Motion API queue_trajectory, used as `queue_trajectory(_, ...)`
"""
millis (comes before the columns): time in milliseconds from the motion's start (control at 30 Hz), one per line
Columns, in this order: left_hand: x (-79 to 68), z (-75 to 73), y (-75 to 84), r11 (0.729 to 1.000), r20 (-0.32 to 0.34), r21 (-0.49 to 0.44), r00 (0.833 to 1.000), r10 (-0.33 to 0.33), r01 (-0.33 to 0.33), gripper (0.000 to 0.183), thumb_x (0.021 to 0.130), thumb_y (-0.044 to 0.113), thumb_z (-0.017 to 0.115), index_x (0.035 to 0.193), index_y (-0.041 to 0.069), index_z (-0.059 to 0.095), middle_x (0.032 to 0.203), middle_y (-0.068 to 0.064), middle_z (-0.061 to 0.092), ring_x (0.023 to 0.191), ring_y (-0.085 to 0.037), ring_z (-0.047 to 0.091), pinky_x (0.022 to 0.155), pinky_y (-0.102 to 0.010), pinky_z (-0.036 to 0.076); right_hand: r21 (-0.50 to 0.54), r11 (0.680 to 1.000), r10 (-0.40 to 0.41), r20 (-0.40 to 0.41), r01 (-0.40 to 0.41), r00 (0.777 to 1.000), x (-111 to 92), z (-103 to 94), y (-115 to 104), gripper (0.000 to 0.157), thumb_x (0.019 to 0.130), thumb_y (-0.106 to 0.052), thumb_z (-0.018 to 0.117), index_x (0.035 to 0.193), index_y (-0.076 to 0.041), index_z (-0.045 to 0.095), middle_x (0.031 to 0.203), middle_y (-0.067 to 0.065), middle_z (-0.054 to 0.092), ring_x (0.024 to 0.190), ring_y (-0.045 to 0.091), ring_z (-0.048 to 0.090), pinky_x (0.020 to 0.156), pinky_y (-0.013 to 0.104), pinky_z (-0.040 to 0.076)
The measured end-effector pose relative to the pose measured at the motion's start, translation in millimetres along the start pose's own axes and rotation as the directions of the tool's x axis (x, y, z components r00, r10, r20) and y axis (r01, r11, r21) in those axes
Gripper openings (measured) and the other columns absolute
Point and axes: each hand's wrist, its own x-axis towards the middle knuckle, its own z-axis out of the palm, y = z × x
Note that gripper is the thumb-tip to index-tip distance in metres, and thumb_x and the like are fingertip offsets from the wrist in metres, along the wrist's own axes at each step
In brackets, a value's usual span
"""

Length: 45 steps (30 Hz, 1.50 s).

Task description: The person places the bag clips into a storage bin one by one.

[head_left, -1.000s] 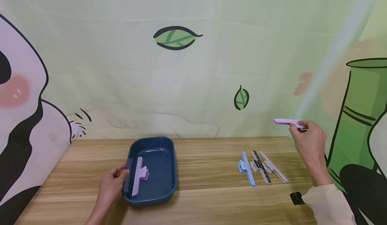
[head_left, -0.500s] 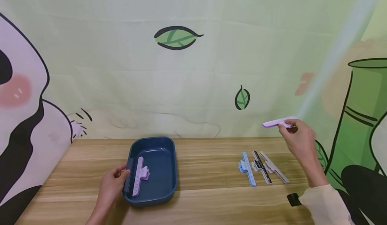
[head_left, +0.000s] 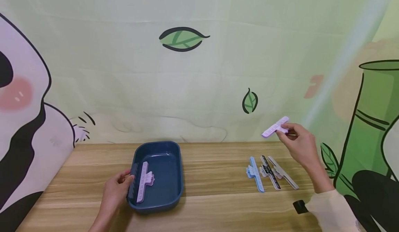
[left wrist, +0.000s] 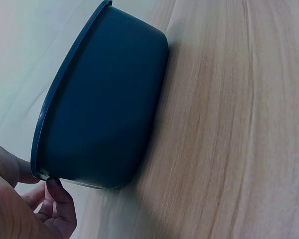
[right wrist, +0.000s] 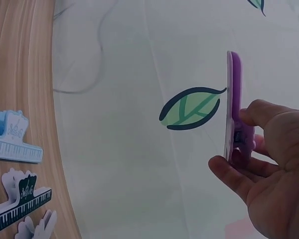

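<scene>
Purple clip (head_left: pixel 275 127) was pinched in my right hand (head_left: pixel 300 144) in the head view, three clips (head_left: pixel 270 173) below my grip; my left hand (head_left: pixel 116 189) held the navy tray (head_left: pixel 168 183) (lilac clip (head_left: pixel 142 183) inside). Left wrist view: I pinched its rim (left wrist: pixel 53 94). Right wrist view: I clamped Purple clip edge-on.

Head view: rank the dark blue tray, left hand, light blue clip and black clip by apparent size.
1. Dark blue tray
2. Left hand
3. Light blue clip and black clip: too alike to rank
</scene>
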Motion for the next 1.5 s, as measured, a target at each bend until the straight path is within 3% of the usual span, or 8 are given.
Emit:
queue_trajectory(267, 1.0, -0.2, -1.1, 1.000, -0.001, 0.010, 1.000, -0.002, 0.002, 0.042, 0.104, 0.014, 0.059, 0.140, -0.009, 0.057, 0.115, -0.026, 0.060, 0.099, -0.033, 0.055, 0.067, -0.026, 0.046, 0.059, 0.997, -0.051, 0.029, 0.049, 0.998, -0.2, 8.2, -2.8, 0.030, 0.095, -0.006, 0.074, 0.120, 0.008, 0.068, 0.111, 0.026, 0.069, 0.093, 0.033, 0.066, 0.074, 0.004, 0.044)
queue_trajectory(500, 1.4, -0.4, -0.4, 1.000, -0.002, 0.010, 1.000, 0.000, 0.000, 0.042, 0.104, 0.013, 0.060, 0.140, -0.008, 0.057, 0.113, -0.025, 0.060, 0.098, -0.033, 0.054, 0.066, -0.026, 0.045, 0.125, 0.989, -0.092, 0.115, 0.078, 0.989, -2.4, 15.4, -8.2, 0.030, 0.095, -0.003, 0.073, 0.122, 0.009, 0.066, 0.117, 0.026, 0.066, 0.102, 0.038, 0.066, 0.081, 0.003, 0.043)
queue_trajectory(900, 0.8, -1.1, -0.5, 1.000, 0.005, 0.019, 1.000, 0.002, -0.002, 0.042, 0.104, 0.012, 0.059, 0.140, -0.009, 0.056, 0.113, -0.025, 0.059, 0.099, -0.033, 0.054, 0.067, -0.025, 0.045, 0.201, 0.972, -0.159, 0.183, 0.121, 0.970, -4.0, 24.6, -16.6, 0.031, 0.096, 0.000, 0.071, 0.126, 0.007, 0.065, 0.119, 0.022, 0.067, 0.099, 0.024, 0.063, 0.083, 0.009, 0.047)
queue_trajectory(1233, 1.7, -2.2, -1.4, 0.999, 0.004, 0.033, 1.000, 0.005, -0.005, 0.042, 0.104, 0.014, 0.060, 0.140, -0.008, 0.057, 0.111, -0.022, 0.059, 0.100, -0.033, 0.052, 0.070, -0.028, 0.043, 0.285, 0.956, -0.155, 0.265, 0.077, 0.952, -5.3, 28.1, -21.0, 0.032, 0.097, 0.002, 0.069, 0.128, 0.006, 0.063, 0.123, 0.024, 0.065, 0.101, 0.034, 0.064, 0.084, 0.012, 0.049)
queue_trajectory(1500, 0.8, -2.7, -0.5, 0.999, 0.002, 0.039, 1.000, 0.008, -0.008, 0.042, 0.104, 0.014, 0.060, 0.140, -0.008, 0.058, 0.110, -0.022, 0.058, 0.099, -0.032, 0.052, 0.070, -0.028, 0.043, 0.325, 0.942, -0.178, 0.290, 0.078, 0.941, -5.0, 31.5, -21.3, 0.033, 0.097, 0.002, 0.068, 0.129, 0.006, 0.063, 0.124, 0.023, 0.065, 0.102, 0.026, 0.065, 0.085, 0.015, 0.051)
